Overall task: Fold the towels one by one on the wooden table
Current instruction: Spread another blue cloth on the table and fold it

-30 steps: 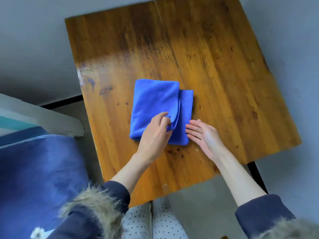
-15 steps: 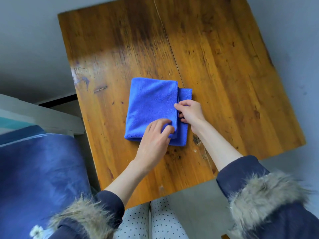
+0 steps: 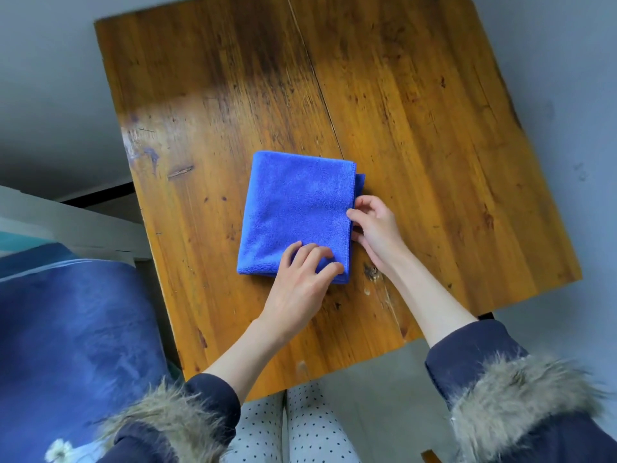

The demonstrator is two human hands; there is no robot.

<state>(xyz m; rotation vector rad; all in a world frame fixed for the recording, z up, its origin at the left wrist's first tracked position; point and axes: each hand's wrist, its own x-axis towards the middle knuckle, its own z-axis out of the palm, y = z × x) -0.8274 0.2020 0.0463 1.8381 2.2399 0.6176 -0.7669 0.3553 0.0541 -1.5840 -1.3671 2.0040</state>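
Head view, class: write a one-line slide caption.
Both hands, left and right, square up a folded blue towel on the wooden table.

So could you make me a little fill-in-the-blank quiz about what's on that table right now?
1. The folded towel is coloured ____.
2. It lies on a table made of ____.
3. The right hand pinches the towel's ____ edge.
4. The left hand rests its fingertips on the towel's ____ right corner.

Missing words: blue; wood; right; near
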